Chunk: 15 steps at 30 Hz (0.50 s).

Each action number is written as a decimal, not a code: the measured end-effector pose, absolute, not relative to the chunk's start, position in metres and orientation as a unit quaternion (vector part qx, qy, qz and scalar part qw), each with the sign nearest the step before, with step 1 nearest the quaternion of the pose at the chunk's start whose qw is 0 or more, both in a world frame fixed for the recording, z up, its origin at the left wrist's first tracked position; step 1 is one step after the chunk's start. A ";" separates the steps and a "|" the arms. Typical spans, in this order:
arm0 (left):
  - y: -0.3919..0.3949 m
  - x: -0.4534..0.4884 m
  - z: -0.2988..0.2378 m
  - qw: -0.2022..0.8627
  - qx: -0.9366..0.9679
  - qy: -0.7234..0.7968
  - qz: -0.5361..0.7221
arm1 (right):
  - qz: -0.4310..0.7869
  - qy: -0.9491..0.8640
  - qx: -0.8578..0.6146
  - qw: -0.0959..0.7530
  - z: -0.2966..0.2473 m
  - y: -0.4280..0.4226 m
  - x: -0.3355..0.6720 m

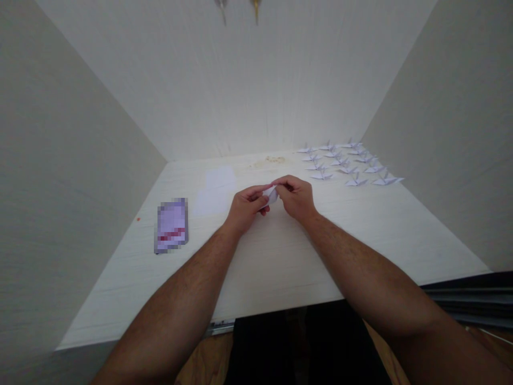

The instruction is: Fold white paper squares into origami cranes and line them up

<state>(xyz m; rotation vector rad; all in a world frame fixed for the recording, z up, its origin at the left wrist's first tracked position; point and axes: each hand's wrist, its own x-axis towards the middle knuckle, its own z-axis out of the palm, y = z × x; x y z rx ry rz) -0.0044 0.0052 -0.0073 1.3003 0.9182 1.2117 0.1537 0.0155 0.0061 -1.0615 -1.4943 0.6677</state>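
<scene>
White paper (272, 197) is gripped by left fingers (259, 202) and right fingers (285, 193), the purple object (172, 222) pixelated beyond reading.

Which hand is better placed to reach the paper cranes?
Likely the right hand: the paper cranes stand on its side, farther from the left hand. Both hands hold white paper.

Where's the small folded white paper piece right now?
In the head view, the small folded white paper piece is near the centre, held by the person's left hand and right hand, over the white tabletop and left of the white paper cranes.
</scene>
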 end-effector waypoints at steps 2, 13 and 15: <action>0.005 -0.004 -0.007 0.540 0.543 0.392 0.510 | 0.289 -0.628 -0.445 0.570 0.006 0.016 0.154; 0.004 -0.002 -0.005 0.478 0.541 0.445 0.530 | 0.385 -0.598 -0.450 0.540 0.010 0.017 0.154; 0.003 -0.001 -0.003 0.469 0.541 0.450 0.534 | 0.387 -0.601 -0.463 0.524 0.010 0.016 0.153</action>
